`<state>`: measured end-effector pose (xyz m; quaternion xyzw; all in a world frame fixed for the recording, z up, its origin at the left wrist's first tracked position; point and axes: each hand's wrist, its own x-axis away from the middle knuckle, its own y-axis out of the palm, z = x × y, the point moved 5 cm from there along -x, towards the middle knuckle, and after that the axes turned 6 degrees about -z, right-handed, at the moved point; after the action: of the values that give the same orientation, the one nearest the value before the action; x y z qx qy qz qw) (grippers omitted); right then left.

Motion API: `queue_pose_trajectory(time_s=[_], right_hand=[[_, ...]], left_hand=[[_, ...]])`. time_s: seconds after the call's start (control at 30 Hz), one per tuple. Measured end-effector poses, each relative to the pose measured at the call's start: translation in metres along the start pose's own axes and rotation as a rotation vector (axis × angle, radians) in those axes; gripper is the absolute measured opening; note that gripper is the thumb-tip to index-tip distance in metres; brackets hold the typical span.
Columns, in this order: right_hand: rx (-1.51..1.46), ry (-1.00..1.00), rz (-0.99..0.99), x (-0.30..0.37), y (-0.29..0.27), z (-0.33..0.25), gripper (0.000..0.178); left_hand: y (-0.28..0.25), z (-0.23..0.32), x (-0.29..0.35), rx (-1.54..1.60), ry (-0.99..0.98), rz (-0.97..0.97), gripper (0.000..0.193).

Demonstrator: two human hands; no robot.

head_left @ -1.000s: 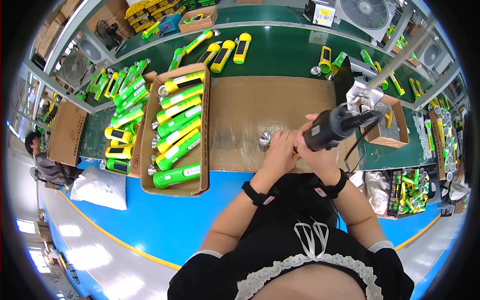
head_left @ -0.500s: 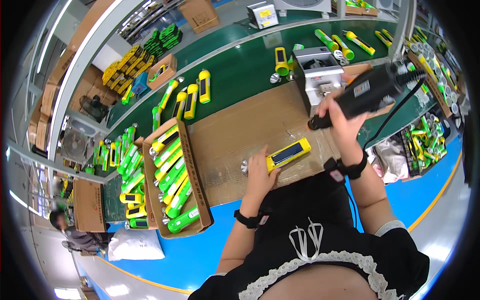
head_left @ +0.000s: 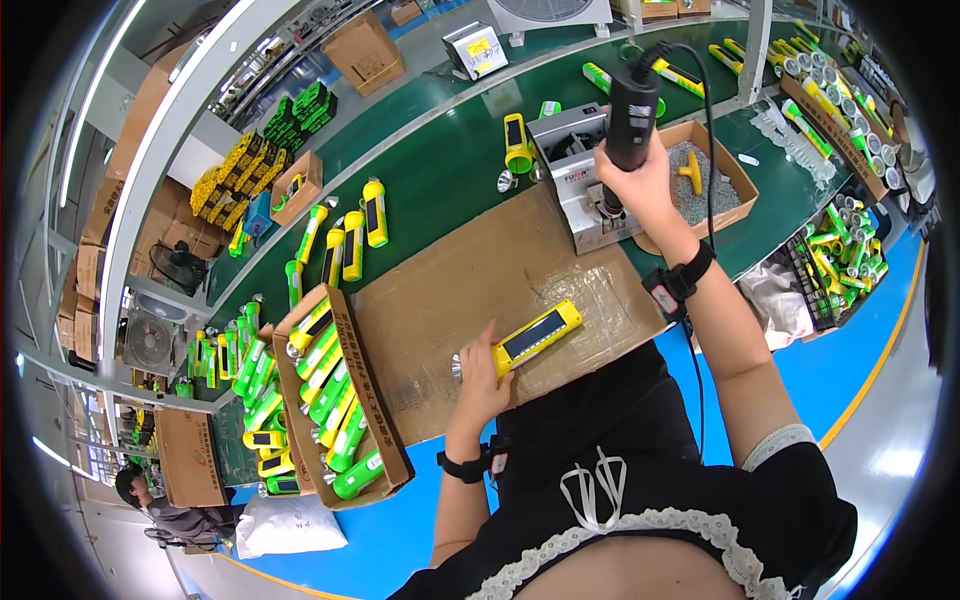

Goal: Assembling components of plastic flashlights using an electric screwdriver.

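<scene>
A yellow flashlight point(head_left: 540, 337) with a dark panel along its side lies on the cardboard sheet in front of me. My left hand point(head_left: 482, 385) grips it near its head end, where a silvery reflector shows. My right hand point(head_left: 642, 188) is wrapped around a black electric screwdriver point(head_left: 632, 125), held upright with its cable arching from the top. Its tip points down at the front of a grey metal screw feeder point(head_left: 580, 185); whether it touches a screw there I cannot make out.
Right of the feeder, an open carton point(head_left: 738, 203) holds many small screws and a yellow T-shaped piece point(head_left: 691, 173). To my left stands a long carton point(head_left: 385, 425) of green and yellow flashlights. More flashlights point(head_left: 375, 212) lie on the green bench. A crate point(head_left: 815, 275) sits far right.
My right hand has swung the screwdriver from a slant over the bench to upright at the screw feeder. The view has shifted; my left hand stays on the flashlight.
</scene>
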<state>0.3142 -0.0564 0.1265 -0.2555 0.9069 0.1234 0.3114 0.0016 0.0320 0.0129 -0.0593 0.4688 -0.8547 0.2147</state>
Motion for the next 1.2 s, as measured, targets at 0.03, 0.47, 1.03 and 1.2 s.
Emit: queue_pose_trajectory(time_s=[0.03, 0.47, 1.03, 1.2], right_hand=[[0.036, -0.013, -0.045, -0.003, 0.006, -0.009, 0.038], [-0.559, 0.089, -0.359, 0.104, 0.081, -0.071, 0.053], [-0.503, 0.236, -0.525, 0.135, 0.16, -0.059, 0.052], [-0.588, 0.261, -0.532, 0.144, 0.167, -0.051, 0.047]], left_hand=[[-0.003, 0.002, 0.0, 0.001, 0.001, 0.013, 0.08], [0.002, 0.011, 0.01, 0.0, 0.076, 0.233, 0.071], [0.002, -0.001, 0.012, 0.0, 0.107, 0.34, 0.078], [0.004, -0.006, 0.011, -0.005, 0.154, 0.395, 0.084]])
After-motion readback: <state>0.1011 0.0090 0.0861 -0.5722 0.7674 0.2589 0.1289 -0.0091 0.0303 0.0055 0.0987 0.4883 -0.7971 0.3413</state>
